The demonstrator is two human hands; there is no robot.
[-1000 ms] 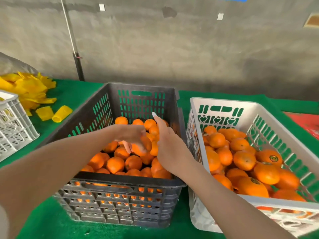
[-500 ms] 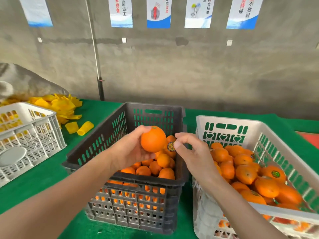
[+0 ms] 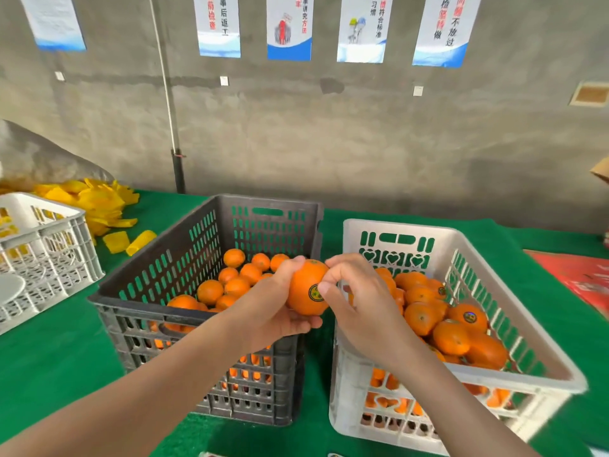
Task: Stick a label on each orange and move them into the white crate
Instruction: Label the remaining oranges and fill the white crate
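My left hand (image 3: 270,311) grips an orange (image 3: 304,285) from below and behind, above the gap between the two crates. A round dark label (image 3: 314,292) sits on the orange's front. My right hand (image 3: 359,298) has curled fingers, and its thumb presses on the label's edge. The dark grey crate (image 3: 158,278) on the left holds several unlabelled oranges (image 3: 237,282). The white crate (image 3: 514,285) on the right holds several oranges (image 3: 454,328), some showing labels.
The green table cover (image 3: 49,364) lies under everything. A second white crate (image 3: 49,258) stands at the far left, with yellow foam sleeves (image 3: 95,206) behind it. A red box (image 3: 586,278) lies at the right edge. A concrete wall with posters rises behind.
My left hand lifted an orange out of the dark crate and carried it right. My right hand came onto it, and a label now sits on the orange.
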